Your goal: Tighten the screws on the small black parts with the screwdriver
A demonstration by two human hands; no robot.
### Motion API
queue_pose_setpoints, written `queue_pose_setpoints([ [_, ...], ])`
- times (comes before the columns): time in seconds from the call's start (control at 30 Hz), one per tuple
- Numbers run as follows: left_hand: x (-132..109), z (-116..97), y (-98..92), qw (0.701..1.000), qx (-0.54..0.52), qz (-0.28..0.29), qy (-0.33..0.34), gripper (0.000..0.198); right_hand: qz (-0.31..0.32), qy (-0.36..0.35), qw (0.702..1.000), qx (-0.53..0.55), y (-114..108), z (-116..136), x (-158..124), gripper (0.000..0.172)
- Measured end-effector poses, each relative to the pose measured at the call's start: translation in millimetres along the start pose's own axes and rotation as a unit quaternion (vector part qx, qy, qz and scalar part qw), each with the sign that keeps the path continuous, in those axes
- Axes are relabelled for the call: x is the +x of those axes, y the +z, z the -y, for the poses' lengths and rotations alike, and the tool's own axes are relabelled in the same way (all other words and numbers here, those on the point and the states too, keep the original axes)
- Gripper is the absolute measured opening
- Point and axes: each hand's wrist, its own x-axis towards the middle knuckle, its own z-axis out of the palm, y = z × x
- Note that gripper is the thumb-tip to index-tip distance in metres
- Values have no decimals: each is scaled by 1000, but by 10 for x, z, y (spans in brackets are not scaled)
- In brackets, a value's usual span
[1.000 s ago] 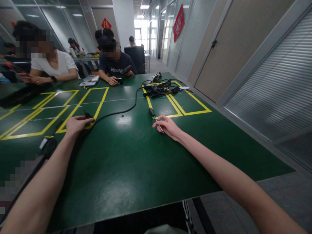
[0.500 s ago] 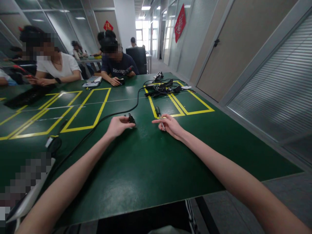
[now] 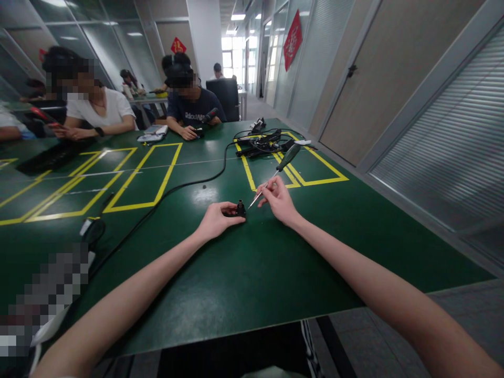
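My left hand [image 3: 220,218] grips a small black part [image 3: 240,209] between thumb and fingers, low over the green table. A short round stub stands up from the part's top. My right hand [image 3: 277,199] pinches a screwdriver [image 3: 289,157] by its metal shaft. Its dark green handle points up and away to the right, and the tip slants down toward the black part, a small gap apart from it. Fingers cover some of the black part, so its exact kind cannot be made out.
Beyond my right hand lies a heap of black parts and cables [image 3: 263,144] on yellow tape outlines. A black cable [image 3: 177,185] crosses the green table [image 3: 189,304]. At left are a coiled black item with a tag [image 3: 93,229] and a white-edged object. Two people sit across the table.
My left hand has moved right with the black part, which now stands upright. The screwdriver has swung over, handle to the upper right and tip toward the part. A small dark bit shows on the table.
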Motion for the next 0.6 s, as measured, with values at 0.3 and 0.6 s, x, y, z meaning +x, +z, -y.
queue_pose_setpoints([
  [0.3,11,37,17,1000,4,-11,4,35,26,-137,987,-78,213,252,-179,24],
  [0.6,14,36,14,1000,13,-7,8,34,46,-178,970,-161,234,257,-196,27],
])
